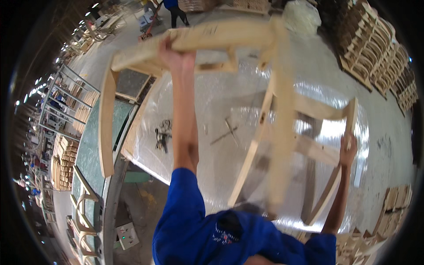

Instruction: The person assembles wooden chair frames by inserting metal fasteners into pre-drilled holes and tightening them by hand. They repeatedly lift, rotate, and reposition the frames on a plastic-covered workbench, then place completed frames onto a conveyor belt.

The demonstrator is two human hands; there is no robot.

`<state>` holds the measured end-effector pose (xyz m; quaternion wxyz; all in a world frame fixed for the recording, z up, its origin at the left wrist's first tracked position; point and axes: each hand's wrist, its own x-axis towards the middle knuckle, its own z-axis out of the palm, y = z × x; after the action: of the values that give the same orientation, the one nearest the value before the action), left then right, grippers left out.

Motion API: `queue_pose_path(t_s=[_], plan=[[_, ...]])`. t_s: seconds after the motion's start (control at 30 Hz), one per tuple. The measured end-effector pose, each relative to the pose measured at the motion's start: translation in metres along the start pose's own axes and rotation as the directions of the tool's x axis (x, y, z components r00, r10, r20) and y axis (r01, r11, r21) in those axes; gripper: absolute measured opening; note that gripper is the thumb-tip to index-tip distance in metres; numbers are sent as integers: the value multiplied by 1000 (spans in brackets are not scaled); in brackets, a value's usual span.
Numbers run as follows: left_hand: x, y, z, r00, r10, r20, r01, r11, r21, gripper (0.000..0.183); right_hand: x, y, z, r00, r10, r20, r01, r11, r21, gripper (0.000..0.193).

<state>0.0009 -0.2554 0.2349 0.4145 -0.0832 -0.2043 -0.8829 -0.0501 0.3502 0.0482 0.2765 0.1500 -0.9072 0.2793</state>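
Grasping a pale wooden frame (221, 36), both hands are closed on its members: the left hand (176, 55) wraps the long top rail, and the right hand (348, 149) grips an upright on the far right side. Blue sleeves (179, 198) cover the upper arms. The frame is held above a worktop (207, 163) covered in shiny clear film, one of its legs blurred. On that film, two thin pieces (230, 131) lie crossed, with a dark tool (162, 136) to their left. Beyond the worktop's left edge runs a green-topped surface (90, 145) carrying curved wooden parts (84, 229); a pale control box (127, 235) sits low beside it. Farther off, curved wooden pieces stand in stacks (366, 53) at upper right, near a bundle of clear plastic (301, 18). Farthest, at the top, a person in dark clothing (176, 13) stands on the grey floor (216, 17).
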Motion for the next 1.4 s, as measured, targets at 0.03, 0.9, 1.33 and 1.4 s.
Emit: queue_pose_path(t_s=[0.03, 0.9, 1.33, 1.4], plan=[[-12, -13, 31, 996, 39, 82, -40, 999, 11, 34, 8, -16, -4, 999, 0, 43, 0, 1000, -19, 42], [-388, -299, 181, 869, -469, -161, 489, 864, 124, 32, 18, 174, -53, 885, 376, -276, -67, 687, 723, 27], [-300, -236, 1, 815, 359, 455, -315, -384, 868, 55, 67, 119, -69, 899, 389, -202, -167, 731, 662, 17], [-253, -209, -49, 863, 471, 182, -261, 107, 960, 46, 63, 114, -55, 905, 376, -199, -139, 702, 698, 21]])
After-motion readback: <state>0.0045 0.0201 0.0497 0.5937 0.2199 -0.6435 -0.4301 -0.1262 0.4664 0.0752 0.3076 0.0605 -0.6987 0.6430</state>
